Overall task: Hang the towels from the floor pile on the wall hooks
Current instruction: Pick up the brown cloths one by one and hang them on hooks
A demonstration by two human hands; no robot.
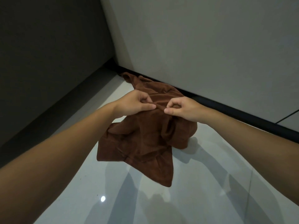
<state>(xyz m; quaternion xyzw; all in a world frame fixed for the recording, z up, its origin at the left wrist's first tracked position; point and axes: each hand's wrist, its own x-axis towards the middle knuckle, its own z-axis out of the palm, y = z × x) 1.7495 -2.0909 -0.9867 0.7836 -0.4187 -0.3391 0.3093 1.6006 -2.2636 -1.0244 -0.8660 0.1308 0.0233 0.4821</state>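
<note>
As L hand (pixel 135 103), R hand (pixel 183 109) pinch towel (pixel 142 141), hanging below

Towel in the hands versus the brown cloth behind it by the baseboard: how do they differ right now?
The held towel is pinched at its top fold by the left hand and right hand; the cloth behind is untouched. The held towel hangs in folds; the cloth behind lies crumpled on the floor against the black baseboard. Both are dark brown; whether they are separate pieces is unclear.
</note>
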